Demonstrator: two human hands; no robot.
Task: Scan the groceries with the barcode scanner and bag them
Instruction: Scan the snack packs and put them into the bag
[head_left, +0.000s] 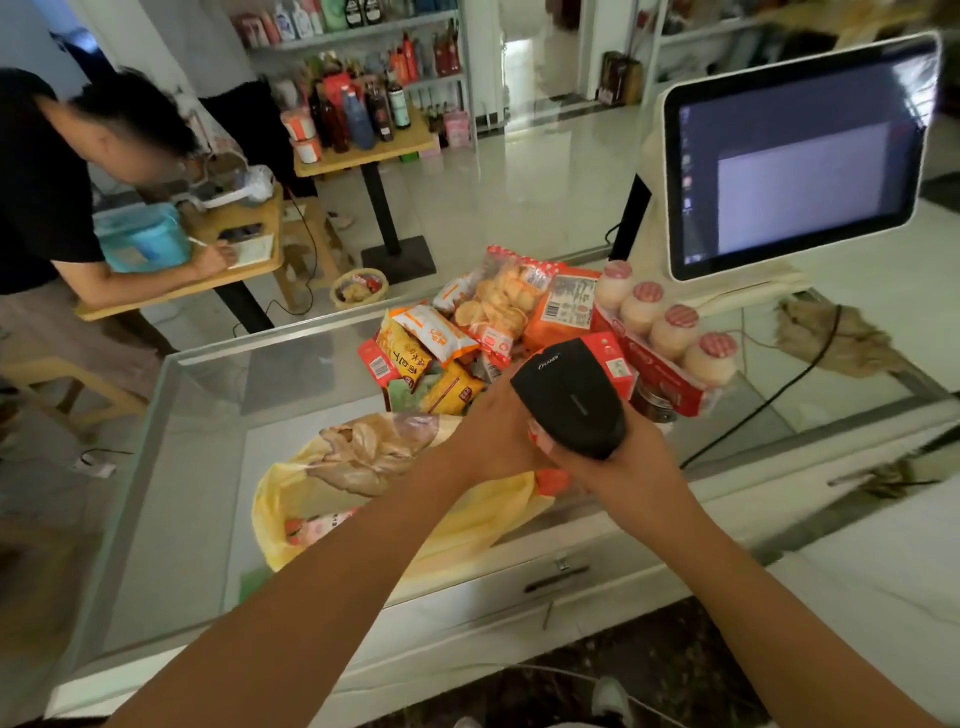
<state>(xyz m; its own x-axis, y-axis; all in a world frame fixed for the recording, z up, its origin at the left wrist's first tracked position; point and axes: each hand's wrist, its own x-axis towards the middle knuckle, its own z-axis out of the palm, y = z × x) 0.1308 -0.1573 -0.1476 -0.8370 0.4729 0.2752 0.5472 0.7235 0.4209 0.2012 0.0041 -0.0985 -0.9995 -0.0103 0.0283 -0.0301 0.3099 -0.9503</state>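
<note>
The glass counter (208, 415) is the biggest thing here, and it is where all the shopping waits at a good height for the hands. At its far right stands the screen (795, 156), tipped toward the person so they can read what each scan brings up. Near the front edge lies the yellow bag (291, 499) with its mouth open toward the pile — that way things can slide right in — and a pack of brown snacks (363, 452) and a pink packet (317, 525) are already inside it. Behind the bag sits the pile of groceries (467, 332), still to be scanned, I think, with a row of little drink bottles (665, 325) in a red tray just beside it. The right hand (608, 457) is wrapped around the handle of the black scanner (569, 397), which points away at the pile. The left hand (498, 431) is curled shut on a small orange-red packet (553, 478), held right under the scanner — most likely to line up its barcode. The scanner hides most of that packet, so what it is stays unclear.
</note>
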